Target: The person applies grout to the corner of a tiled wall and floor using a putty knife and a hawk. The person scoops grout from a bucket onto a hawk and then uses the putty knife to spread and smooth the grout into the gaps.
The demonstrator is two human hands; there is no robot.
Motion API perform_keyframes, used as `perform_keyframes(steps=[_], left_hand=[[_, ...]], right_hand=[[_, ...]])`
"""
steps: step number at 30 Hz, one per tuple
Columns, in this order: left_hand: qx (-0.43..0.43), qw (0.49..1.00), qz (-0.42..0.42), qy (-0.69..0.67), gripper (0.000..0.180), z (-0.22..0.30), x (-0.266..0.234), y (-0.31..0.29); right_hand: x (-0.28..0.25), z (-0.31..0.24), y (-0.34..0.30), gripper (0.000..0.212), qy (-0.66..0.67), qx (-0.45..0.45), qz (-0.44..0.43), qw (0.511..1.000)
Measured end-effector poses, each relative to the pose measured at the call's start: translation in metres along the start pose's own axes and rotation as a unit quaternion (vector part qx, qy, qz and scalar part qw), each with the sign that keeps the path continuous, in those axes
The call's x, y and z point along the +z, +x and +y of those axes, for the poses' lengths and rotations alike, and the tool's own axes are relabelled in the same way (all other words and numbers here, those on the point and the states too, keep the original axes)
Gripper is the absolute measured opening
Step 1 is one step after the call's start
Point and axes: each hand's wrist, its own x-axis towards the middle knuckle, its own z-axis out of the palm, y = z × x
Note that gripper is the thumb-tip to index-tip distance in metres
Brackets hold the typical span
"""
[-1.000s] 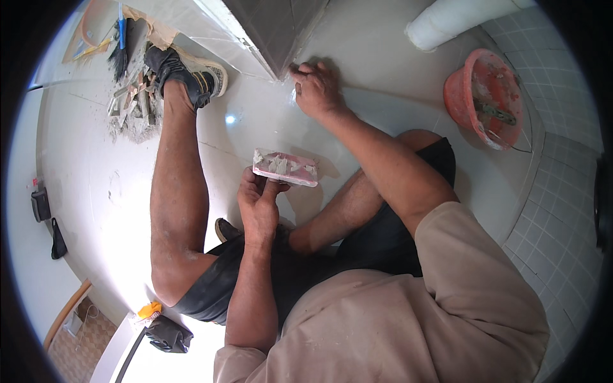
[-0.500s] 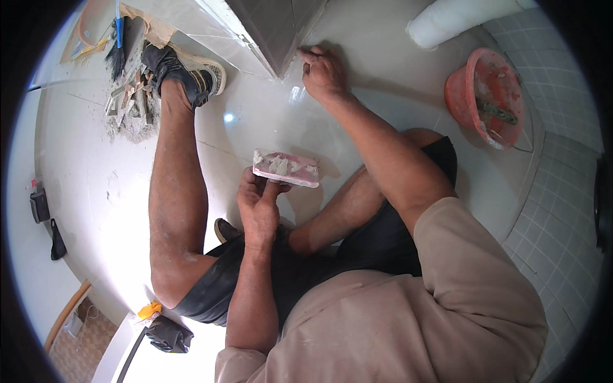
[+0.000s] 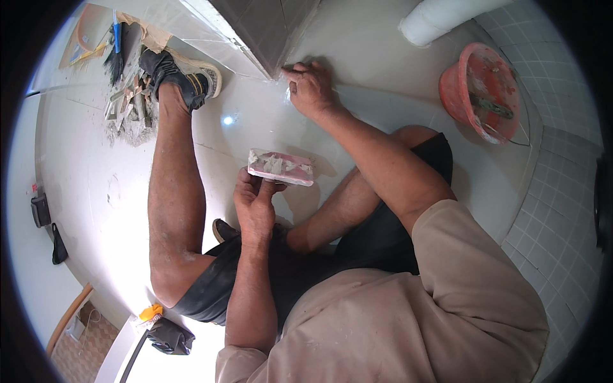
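Note:
My left hand (image 3: 255, 203) is closed under a small pink rectangular tray-like piece (image 3: 281, 167), holding it level above the floor between my legs. Lumps of whitish paste are smeared across its upper face. Farther forward, my right hand (image 3: 311, 88) is down by the foot of the grey tiled wall corner (image 3: 276, 64). Its index finger reaches to the joint where wall meets floor, while the other fingers are partly bent and apart. Nothing shows in that hand, though its palm side is hidden.
A red plastic bucket (image 3: 451, 96) with a paste-coated tool (image 3: 490, 105) inside stands at right, below a white pipe (image 3: 440, 22). Tile scraps and rubble (image 3: 131, 105) lie by my left shoe (image 3: 182, 76), near a blue-handled brush (image 3: 115, 54). A black bag (image 3: 171, 336) sits at lower left.
My right hand has shifted slightly left and nearer to me along the wall's foot, closer to the corner. The left hand keeps its hold on the pink piece.

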Motion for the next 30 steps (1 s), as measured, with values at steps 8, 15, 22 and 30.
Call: perform_keyframes(steps=[8, 15, 22, 30], left_hand=[[-0.008, 0.999, 0.003, -0.034, 0.02, 0.003, 0.004, -0.002], [-0.013, 0.999, 0.005, -0.041, 0.02, 0.0, -0.002, -0.003], [-0.013, 0.999, 0.0, -0.048, 0.02, 0.004, 0.002, -0.002], [-0.004, 1.0, 0.003, -0.028, 0.021, 0.003, 0.0, -0.003]], right_hand=[[0.011, 0.031, 0.026, 0.035, 0.079, 0.114, 0.054, 0.989], [-0.002, 0.03, 0.04, 0.042, -0.002, 0.063, -0.044, 0.997], [-0.001, 0.025, 0.018, 0.04, -0.034, -0.024, -0.045, 0.998], [-0.017, -0.005, 0.001, 0.04, -0.056, -0.026, -0.104, 0.993]])
